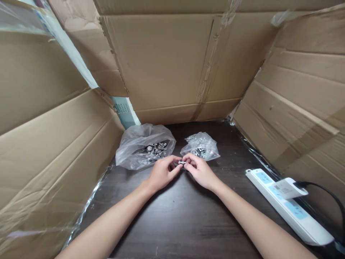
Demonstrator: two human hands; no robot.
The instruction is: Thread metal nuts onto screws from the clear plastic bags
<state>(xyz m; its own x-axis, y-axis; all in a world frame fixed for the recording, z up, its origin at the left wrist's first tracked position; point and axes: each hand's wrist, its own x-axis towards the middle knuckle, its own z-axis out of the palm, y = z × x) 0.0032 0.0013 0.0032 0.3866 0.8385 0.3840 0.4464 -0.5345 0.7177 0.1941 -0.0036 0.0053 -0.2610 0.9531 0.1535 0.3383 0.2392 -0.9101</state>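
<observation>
Between the fingertips of my left hand (167,170) and my right hand (198,169) is a small shiny metal fitting (182,162), like a short bolt or screw; its exact kind is too small to make out. Both hands pinch it, one from each side, just above the dark table. Behind my left hand lies an open clear plastic bag (132,153) with many metal parts (157,148) that have round heads. A smaller clear bag (211,151) of silvery screws sits just beyond my right hand.
A white power strip (309,226) with a plugged-in white adapter (288,188) and black cable (326,189) lies at the right. Cardboard walls (161,64) enclose the dark table (172,223) on the left, back and right.
</observation>
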